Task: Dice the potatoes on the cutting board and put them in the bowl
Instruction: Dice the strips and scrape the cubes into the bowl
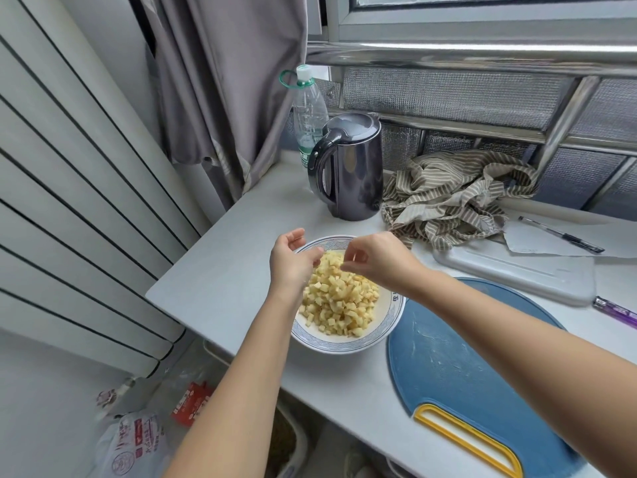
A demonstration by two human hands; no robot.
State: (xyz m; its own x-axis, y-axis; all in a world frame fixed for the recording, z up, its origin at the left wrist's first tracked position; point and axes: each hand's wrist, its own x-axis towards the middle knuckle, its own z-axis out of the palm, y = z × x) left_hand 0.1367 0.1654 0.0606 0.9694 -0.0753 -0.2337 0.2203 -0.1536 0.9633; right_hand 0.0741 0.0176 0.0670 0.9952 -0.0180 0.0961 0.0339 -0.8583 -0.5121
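The diced potatoes [339, 298] lie heaped in the bowl [344, 343], right under both hands. The left hand [293, 260] hovers over the bowl's far left rim, fingers loosely curled with nothing in them. The right hand [375, 258] hangs over the heap with its fingertips bunched downward (whether they pinch a piece cannot be told). The blue cutting board [465, 357] lies just right of the bowl on the desk [213, 288], bare of potato.

The bowl's rim carries blue characters beside the right wrist, too small to read, as is the bottle's [308, 108] green label.

One bowl, one cutting board, one kettle [348, 167], one bottle, two pens [562, 234].
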